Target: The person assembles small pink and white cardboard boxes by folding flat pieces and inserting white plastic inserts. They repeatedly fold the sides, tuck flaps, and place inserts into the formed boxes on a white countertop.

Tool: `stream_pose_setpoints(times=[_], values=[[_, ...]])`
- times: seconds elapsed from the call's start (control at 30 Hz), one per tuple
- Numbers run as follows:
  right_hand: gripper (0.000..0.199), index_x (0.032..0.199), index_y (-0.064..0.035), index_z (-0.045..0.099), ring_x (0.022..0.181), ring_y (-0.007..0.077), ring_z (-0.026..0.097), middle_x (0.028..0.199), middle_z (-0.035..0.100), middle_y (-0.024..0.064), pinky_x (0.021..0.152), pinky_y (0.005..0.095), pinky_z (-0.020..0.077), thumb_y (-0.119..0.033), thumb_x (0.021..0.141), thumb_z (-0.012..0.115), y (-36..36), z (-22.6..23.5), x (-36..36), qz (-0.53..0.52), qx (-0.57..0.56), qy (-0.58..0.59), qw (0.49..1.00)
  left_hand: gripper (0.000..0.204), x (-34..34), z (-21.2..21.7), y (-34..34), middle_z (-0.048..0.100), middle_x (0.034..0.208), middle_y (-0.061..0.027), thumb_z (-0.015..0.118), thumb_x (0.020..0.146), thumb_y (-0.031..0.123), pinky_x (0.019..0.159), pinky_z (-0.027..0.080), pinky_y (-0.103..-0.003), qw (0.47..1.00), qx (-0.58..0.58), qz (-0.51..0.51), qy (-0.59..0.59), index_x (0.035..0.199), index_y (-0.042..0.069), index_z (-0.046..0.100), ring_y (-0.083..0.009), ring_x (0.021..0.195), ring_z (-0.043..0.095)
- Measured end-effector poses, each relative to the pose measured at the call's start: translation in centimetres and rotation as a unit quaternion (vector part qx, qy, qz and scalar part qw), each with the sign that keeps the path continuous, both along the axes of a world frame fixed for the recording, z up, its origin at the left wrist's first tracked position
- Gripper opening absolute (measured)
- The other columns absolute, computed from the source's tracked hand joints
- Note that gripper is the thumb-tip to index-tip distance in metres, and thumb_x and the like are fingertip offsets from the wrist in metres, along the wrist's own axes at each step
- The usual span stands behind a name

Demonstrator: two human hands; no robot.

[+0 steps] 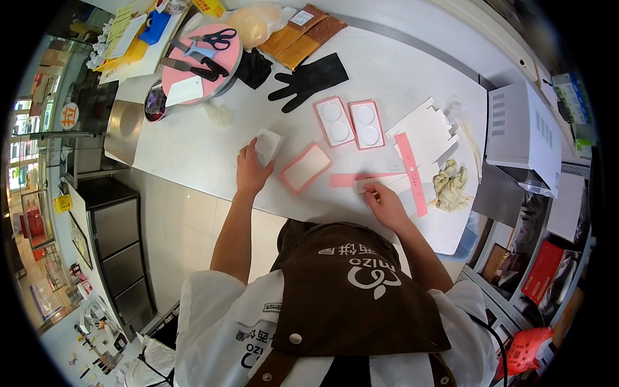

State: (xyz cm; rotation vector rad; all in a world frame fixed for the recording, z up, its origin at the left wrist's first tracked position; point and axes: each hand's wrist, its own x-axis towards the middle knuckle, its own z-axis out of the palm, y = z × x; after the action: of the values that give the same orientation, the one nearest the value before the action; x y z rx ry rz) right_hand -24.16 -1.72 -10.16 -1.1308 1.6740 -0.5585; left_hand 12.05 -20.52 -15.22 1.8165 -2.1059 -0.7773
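My left hand (253,169) is closed around the near edge of a small, clear-whitish plastic piece (268,144), perhaps a tray or a bag. Right of it lies an open pink-rimmed box part (307,168) with a pale inside. My right hand (385,205) pinches the left end of a narrow white paper strip (359,185). Beside that strip lies a pink strip (345,180), and another pink strip (411,169) crosses farther right. Beyond are two pink boxes, one (334,122) beside the other (368,126), each with a white insert showing two round hollows.
White card sheets (422,132) and a crumpled pale cloth (450,186) lie at right. A black glove (313,80) lies farther back. Knives and scissors (219,40) rest on a pink round stand (205,59) at far left. A white appliance (522,135) stands beyond the table's right edge.
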Motion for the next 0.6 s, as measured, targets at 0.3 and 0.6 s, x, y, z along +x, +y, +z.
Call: stream_pose_setpoints(times=[0.3, 0.6], values=[[0.019, 0.115, -0.0031, 0.067, 0.082, 0.0105, 0.061, 0.097, 0.069, 0.0023, 0.077, 0.0277, 0.0512, -0.016, 0.102, 0.068, -5.3, 6.2, 4.0, -0.079, -0.076, -0.269, 0.957, 0.088, -9.1, 9.4, 6.5, 0.053, 0.138, -0.0132, 0.077, 0.084, 0.012, 0.098, 0.052, -0.036, 0.850, 0.240, -0.037, 0.467, 0.162, 0.011, 0.035, -0.0206, 0.119, 0.058], [0.017, 0.110, -0.0007, 0.068, 0.078, 0.0074, 0.061, 0.090, 0.068, 0.0008, 0.070, 0.0254, 0.0507, -0.016, 0.102, 0.069, -6.1, 9.7, 4.8, -0.067, -0.068, -0.381, 0.920, 0.087, -11.0, 12.1, 7.8, 0.054, 0.137, -0.0113, 0.077, 0.087, 0.023, 0.101, 0.051, -0.040, 0.854, 0.226, -0.086, 0.461, 0.160, 0.007, 0.034, -0.0228, 0.128, 0.055]])
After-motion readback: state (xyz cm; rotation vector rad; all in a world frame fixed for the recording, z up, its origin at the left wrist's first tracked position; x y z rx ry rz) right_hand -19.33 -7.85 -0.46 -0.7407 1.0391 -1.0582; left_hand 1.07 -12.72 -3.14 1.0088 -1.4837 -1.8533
